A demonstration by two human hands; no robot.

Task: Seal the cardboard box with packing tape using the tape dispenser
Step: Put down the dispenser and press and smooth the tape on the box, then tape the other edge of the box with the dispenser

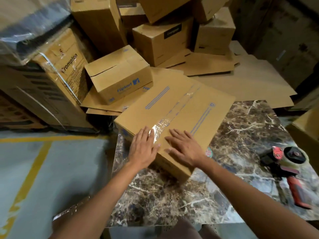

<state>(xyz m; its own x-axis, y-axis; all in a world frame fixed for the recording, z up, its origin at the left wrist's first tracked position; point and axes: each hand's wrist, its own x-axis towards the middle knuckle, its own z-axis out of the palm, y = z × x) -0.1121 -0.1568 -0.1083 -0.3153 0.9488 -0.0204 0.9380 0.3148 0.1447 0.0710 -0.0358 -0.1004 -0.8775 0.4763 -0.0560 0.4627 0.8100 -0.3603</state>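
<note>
1. Cardboard box (174, 116): closed, lying on the far left part of the marble-patterned worktop (233, 135), turned at an angle to its edges; blue printed stripes on the top face.
2. Packing tape (172, 109): clear strip laid along the centre seam of the box top, wrinkled and glossy at the near end.
3. Left hand (143, 147): flat, fingers spread, palm down on the near end of the box top, fingertips touching the tape's left edge; gripping nothing.
4. Right hand (185, 146): flat, fingers spread, palm down on the box top just right of the tape; gripping nothing.
5. Tape dispenser (290, 168): red and black, roll fitted, lying on its side at the worktop's right edge, well apart from both hands.
6. Smaller Flipkart box (119, 75): behind the task box, on flattened cardboard.
7. Stacked cartons (162, 42): piled further behind.
</note>
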